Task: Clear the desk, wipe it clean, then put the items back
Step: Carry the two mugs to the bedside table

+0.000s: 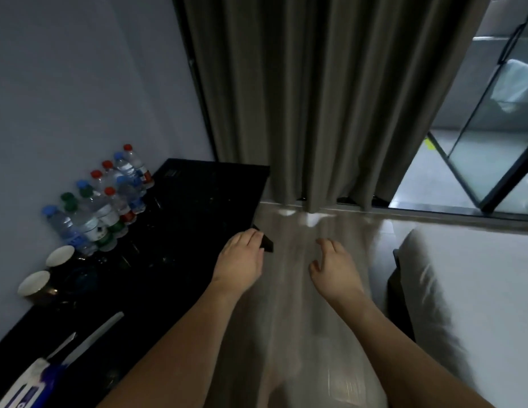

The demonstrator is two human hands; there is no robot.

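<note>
1. Counter (pixel 198 195): black, glossy, set against the left wall.
2. Water bottles (pixel 103 201): cluster with red, blue and green caps, at the counter's wall side.
3. Two paper cups (pixel 60 255): just beside the bottles, nearer the camera.
4. Wipes pack (pixel 24 387): white and blue, at the counter's near end.
5. Left hand (pixel 242 260): at the counter's front edge, fingers curled round a small dark object (pixel 267 245); what it is, cannot tell.
6. Right hand (pixel 335 269): above the floor, fingers relaxed and apart, holding nothing.
7. Bed (pixel 478 290): white, at right.
8. Curtain (pixel 330 98): grey-brown, hanging behind.
</note>
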